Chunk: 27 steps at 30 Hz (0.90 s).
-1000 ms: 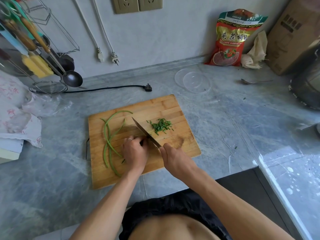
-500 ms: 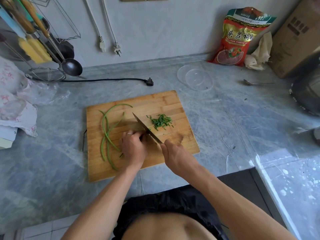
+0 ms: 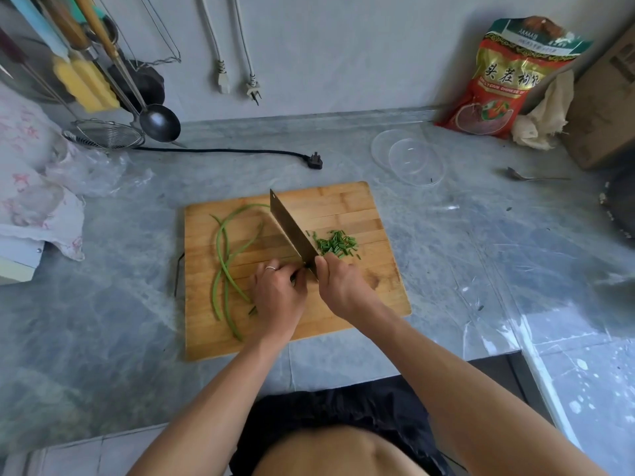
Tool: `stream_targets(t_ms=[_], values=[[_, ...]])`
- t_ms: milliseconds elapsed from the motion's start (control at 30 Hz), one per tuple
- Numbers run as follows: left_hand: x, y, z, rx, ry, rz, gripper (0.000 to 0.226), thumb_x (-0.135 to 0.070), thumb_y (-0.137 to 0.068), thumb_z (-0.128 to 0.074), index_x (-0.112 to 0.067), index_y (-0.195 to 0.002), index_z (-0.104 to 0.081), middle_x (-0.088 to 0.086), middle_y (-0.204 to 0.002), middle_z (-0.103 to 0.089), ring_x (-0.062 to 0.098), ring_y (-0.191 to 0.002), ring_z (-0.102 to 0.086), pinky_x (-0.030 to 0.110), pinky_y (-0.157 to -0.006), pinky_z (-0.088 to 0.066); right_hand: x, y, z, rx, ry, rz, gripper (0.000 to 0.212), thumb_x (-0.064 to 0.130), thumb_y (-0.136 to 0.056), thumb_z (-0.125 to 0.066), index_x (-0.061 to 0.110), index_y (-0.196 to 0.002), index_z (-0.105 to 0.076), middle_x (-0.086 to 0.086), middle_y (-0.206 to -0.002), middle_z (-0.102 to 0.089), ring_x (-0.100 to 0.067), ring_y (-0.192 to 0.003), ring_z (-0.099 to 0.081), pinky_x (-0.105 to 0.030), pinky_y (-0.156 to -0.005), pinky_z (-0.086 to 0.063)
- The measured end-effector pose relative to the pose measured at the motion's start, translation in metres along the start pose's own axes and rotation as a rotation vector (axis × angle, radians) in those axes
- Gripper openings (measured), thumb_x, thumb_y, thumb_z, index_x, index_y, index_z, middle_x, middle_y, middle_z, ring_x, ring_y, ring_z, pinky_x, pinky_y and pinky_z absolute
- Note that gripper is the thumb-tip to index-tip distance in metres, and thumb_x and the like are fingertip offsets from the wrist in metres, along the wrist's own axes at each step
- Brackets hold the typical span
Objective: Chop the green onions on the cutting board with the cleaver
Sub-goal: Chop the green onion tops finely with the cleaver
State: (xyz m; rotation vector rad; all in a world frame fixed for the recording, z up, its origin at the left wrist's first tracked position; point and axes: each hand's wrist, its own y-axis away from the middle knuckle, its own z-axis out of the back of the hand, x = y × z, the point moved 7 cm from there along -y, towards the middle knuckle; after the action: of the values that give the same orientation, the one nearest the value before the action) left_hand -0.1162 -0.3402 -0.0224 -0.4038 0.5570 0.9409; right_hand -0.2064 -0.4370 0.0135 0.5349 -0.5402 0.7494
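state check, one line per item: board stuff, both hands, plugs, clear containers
cleaver: gripped, tilted
right hand: shut on cleaver handle
left hand: fingers curled, pinning stalks
green onions: whole, uncut
chopped pile: cut
black plug: unplugged, on counter
white plugs: hanging, unplugged
clear containers: empty

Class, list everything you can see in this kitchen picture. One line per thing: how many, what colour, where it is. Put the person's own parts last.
cutting board: one, tan wood, centre of the grey counter
cleaver: one, dark steel, over the board
green onion stalks: a few, green, left part of the board
chopped pieces: small pile, green, right of the blade
clear lids: two, overlapping, behind the board
black plug: one, on the counter
snack bag: one, red and green, against the wall
ladle: one, steel, hanging left
left hand: on the onions, wears a ring
right hand: grips the cleaver
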Motion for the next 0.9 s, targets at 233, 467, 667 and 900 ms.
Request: stream_targets(t_ms=[233, 467, 667, 900], values=[[0.001, 0.0, -0.001, 0.015, 0.003, 0.028, 0.014, -0.021, -0.086, -0.068, -0.03, -0.09, -0.079, 0.001, -0.079, -0.066, 0.027, -0.086, -0.053, 0.04, -0.079, -0.041, 0.018, -0.02, 0.005, -0.01, -0.098, -0.024, 0.038, 0.041, -0.105, -0.023, 0.015, -0.085, -0.043, -0.001, -0.067, -0.051, -0.02, -0.057, -0.047, -0.034, -0.052, -0.033], [-0.001, -0.001, 0.003, 0.023, 0.024, -0.005, 0.012, -0.02, -0.085, -0.068, -0.028, -0.084, -0.077, 0.0, -0.075, -0.065, 0.028, -0.079, -0.054, 0.041, -0.076, -0.046, 0.004, -0.016, 0.026, -0.114, -0.254, -0.006, 0.037, 0.041, -0.104, -0.025, 0.027, -0.074, -0.041, 0.009, -0.062, -0.045, -0.008, -0.052, -0.041, -0.026, -0.051, -0.032], [0.008, -0.008, 0.003, 0.068, -0.007, -0.235, 0.012, -0.009, -0.081, -0.074, -0.018, -0.088, -0.077, 0.0, -0.083, -0.068, 0.026, -0.081, -0.055, 0.042, -0.073, -0.05, -0.016, 0.004, 0.039, -0.079, -0.323, -0.033, 0.043, 0.039, -0.104, -0.026, 0.01, -0.092, -0.055, 0.008, -0.062, -0.044, -0.009, -0.052, -0.04, -0.022, -0.052, -0.031], [0.009, -0.003, 0.005, 0.053, -0.059, -0.229, 0.007, -0.017, -0.087, -0.07, -0.016, -0.091, -0.075, 0.001, -0.087, -0.065, 0.026, -0.083, -0.054, 0.044, -0.075, -0.049, -0.012, 0.029, 0.014, 0.025, -0.251, -0.043, 0.04, 0.043, -0.104, -0.027, 0.021, -0.076, -0.045, 0.006, -0.063, -0.05, -0.011, -0.056, -0.049, -0.028, -0.055, -0.039]])
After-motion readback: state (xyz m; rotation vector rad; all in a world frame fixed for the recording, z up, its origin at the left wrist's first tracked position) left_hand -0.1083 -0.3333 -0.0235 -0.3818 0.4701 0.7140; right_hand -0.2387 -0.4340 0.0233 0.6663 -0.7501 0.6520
